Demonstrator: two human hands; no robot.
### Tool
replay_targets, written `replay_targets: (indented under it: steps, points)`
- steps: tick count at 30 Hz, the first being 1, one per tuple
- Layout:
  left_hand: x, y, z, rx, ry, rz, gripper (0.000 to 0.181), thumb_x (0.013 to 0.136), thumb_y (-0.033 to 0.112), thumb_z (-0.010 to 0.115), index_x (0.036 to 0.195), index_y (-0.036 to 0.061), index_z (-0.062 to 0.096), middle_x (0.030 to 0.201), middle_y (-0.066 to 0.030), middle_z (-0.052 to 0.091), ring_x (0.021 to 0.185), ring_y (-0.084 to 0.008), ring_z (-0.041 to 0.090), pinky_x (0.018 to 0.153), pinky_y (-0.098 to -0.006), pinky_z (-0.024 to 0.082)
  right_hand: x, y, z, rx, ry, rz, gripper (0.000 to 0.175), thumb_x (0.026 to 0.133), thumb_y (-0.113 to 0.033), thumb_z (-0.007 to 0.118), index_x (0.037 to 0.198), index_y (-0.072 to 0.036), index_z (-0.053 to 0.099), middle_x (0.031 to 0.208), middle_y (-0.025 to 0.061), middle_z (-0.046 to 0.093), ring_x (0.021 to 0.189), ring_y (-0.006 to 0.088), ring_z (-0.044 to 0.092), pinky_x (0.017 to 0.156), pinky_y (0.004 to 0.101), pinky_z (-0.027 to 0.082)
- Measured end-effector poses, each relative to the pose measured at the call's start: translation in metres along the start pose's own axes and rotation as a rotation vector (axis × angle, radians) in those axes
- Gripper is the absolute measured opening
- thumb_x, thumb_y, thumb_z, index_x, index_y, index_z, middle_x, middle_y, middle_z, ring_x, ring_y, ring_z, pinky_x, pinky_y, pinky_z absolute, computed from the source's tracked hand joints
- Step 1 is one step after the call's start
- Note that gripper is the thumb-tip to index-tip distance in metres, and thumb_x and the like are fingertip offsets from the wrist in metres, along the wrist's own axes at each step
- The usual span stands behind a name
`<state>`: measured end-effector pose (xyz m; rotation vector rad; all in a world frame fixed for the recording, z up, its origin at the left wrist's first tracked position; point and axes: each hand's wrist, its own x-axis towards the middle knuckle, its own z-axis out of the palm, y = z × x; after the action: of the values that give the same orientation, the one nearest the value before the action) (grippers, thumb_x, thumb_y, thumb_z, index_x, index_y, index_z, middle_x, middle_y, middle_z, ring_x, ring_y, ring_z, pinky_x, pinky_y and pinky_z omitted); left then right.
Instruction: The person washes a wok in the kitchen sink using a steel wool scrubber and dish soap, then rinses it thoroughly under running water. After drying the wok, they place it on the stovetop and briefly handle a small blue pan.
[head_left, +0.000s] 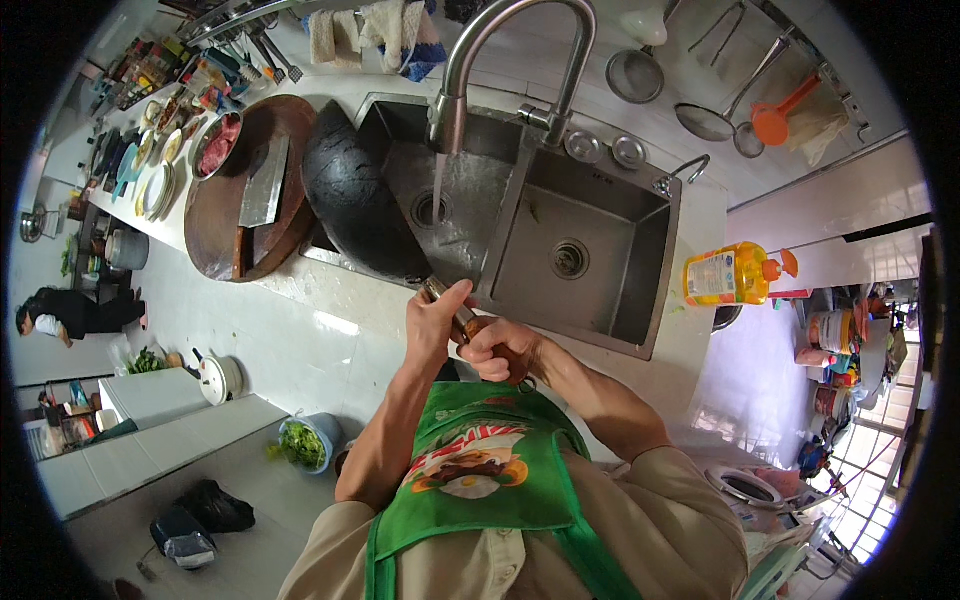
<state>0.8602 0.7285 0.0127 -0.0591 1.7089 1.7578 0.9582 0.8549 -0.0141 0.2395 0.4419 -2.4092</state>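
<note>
Both my hands grip the handle of a black wok, tilted on its side over the left basin of a steel double sink. My left hand closes round the metal part of the handle near the wok. Lower down, my right hand is wrapped round the wooden grip. Water runs from the steel faucet into the left basin, beside the wok. The wok's dark, wet-looking outer side faces up, and its inside is hidden.
Left of the wok, a cleaver lies on a round wooden chopping board, beside a bowl of raw meat. An orange pump bottle lies right of the sink. Strainers hang behind. Another person is at far left.
</note>
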Motion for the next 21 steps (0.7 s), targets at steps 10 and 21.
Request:
replay_targets:
  steps: [10,21]
  points:
    - [-0.051,-0.009,-0.006,-0.024,-0.108,-0.005,0.026,0.083,0.022,0.075,0.093,0.0000,0.065,0.083,-0.0117,0.071,0.073,-0.0160,0.064,0.068,-0.0317,0.051,-0.031,0.021,0.011,-0.218,-0.061,0.035,0.014,0.088,-0.012,0.061,0.086,-0.005,0.049,0.062,0.0021,0.047,0.047,0.0116,0.047,0.041,0.0296,0.042]
    - [-0.076,-0.043,-0.094,-0.203,-0.226,0.149,0.018,0.082,0.016,0.074,0.086,0.0034,0.063,0.086,-0.0051,0.067,0.084,-0.0161,0.063,0.081,-0.0309,0.048,0.022,0.073,0.064,-0.818,0.248,0.031,0.027,0.080,-0.007,0.065,0.101,0.002,0.051,0.064,0.0039,0.054,0.047,0.0141,0.053,0.044,0.0312,0.045]
